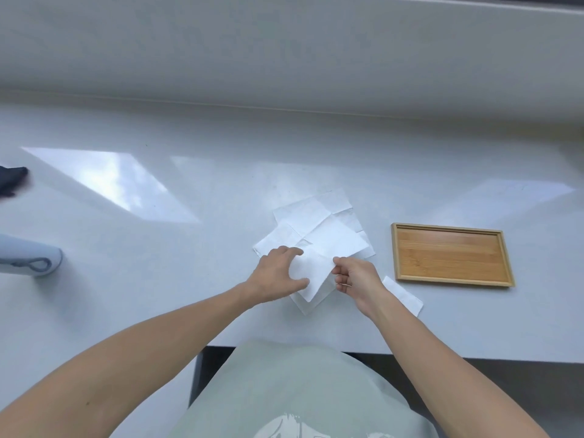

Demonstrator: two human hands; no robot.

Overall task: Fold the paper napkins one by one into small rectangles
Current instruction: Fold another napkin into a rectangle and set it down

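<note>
A loose pile of white paper napkins (319, 222) lies unfolded on the white table, a little right of centre. The top napkin (316, 267) is lifted at its near part. My left hand (278, 273) grips its left edge, thumb under and fingers over. My right hand (355, 275) pinches its right corner between thumb and forefinger. One folded napkin (406, 295), a small white rectangle, lies flat just right of my right wrist.
A shallow wooden tray (450, 254) sits to the right of the pile. At the left edge lie a pale blue object (31, 259) and a dark cloth-like thing (11, 180). The table's front edge (442, 354) runs close to my body.
</note>
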